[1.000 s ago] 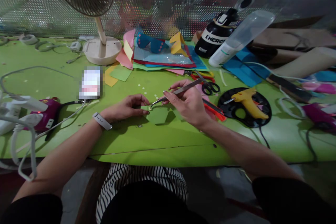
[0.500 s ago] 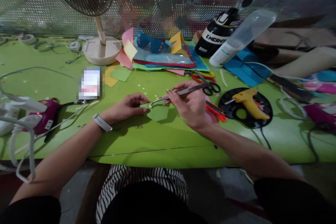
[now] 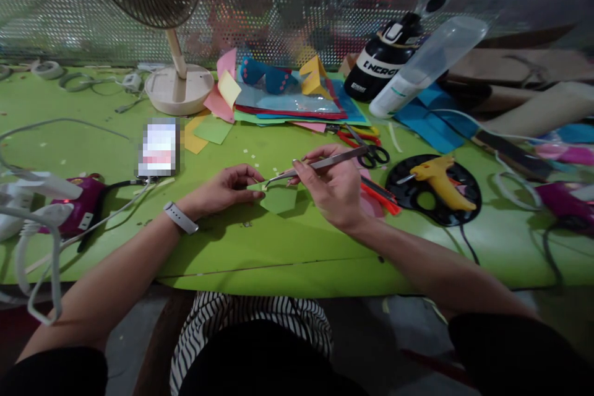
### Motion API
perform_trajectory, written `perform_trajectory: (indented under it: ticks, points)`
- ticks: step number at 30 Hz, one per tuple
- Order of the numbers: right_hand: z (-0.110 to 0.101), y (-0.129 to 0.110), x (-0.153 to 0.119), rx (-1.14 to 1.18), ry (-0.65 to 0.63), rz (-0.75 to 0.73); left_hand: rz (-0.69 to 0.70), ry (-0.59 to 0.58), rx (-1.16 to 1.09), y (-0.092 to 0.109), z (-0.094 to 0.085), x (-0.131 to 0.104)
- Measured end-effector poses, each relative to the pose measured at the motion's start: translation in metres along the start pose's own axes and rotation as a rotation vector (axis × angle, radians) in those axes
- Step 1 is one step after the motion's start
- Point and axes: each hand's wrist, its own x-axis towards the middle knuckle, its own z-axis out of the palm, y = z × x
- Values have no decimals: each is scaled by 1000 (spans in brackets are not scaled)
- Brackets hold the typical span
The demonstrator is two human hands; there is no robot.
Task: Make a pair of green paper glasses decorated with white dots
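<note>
A green paper piece (image 3: 281, 199) is pinched at its left corner by my left hand (image 3: 232, 187), just above the green table (image 3: 260, 250). My right hand (image 3: 335, 185) grips metal tweezers (image 3: 325, 163), held slanting down to the left. Their tips meet a tiny pale square (image 3: 265, 187) on the paper near my left fingertips. Several more tiny pale squares lie on the table beyond the paper.
Scissors (image 3: 374, 153), a red cutter (image 3: 380, 195) and a yellow glue gun (image 3: 445, 182) on a black palette (image 3: 399, 189) lie right. A phone (image 3: 158, 147) and fan (image 3: 179, 90) stand left. Folded papers (image 3: 266, 76) and a black bottle (image 3: 378, 68) are behind.
My right hand and the tweezers have shifted very slightly left. My left hand and the green paper look almost unchanged.
</note>
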Motion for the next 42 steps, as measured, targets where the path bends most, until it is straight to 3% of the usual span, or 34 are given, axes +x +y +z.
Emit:
perform_trajectory:
  ticks: [19, 42]
  points:
    - [0, 8, -1, -14, 13, -60, 23, -3, 5, -1, -1, -1]
    - [-2, 6, 1, -72, 17, -3, 25, 8, 42, -2, -2, -1]
